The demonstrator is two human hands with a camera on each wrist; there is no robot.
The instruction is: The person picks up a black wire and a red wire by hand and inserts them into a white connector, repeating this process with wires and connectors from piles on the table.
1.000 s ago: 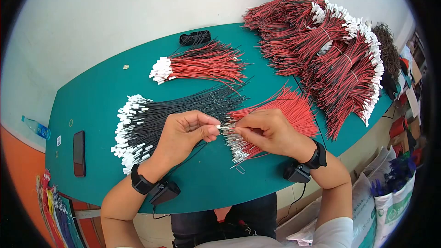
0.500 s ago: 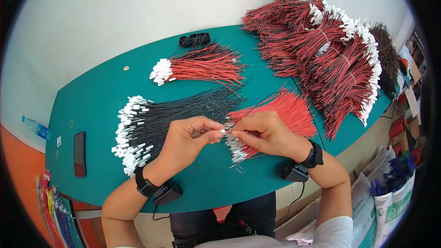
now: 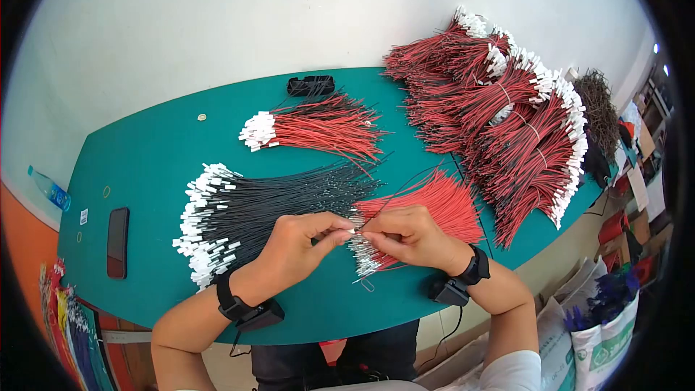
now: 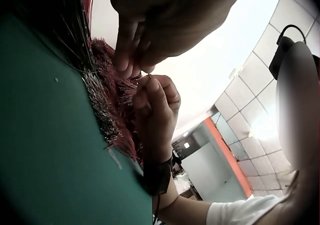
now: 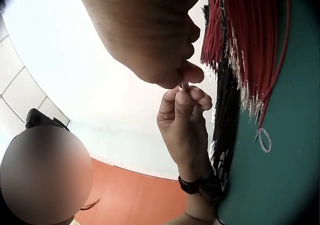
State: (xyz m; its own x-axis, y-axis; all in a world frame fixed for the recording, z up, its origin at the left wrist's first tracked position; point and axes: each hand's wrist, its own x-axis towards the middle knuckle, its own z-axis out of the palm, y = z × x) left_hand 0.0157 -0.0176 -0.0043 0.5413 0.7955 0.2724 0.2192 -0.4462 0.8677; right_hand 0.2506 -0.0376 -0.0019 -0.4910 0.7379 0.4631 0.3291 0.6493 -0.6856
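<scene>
My left hand pinches a small white connector between thumb and fingers, above the gap between the black and red wires. Right beside it, my right hand pinches a thin wire at the connector's end; a dark wire rises from these fingertips. The fingertips of both hands nearly meet. Below and left lie black wires with white connectors; red wires with bare metal ends lie under and behind my right hand. In the right wrist view the connector shows only as a small white spot.
A red-and-black wire bundle lies farther back, near a black case. Large tied bundles fill the back right. A phone lies on the left of the green table, with a bottle beyond the edge.
The head view has shifted, so the table sits lower. The fingertips have come closer together, and the dark wire that hung below my left hand now rises behind my right hand.
</scene>
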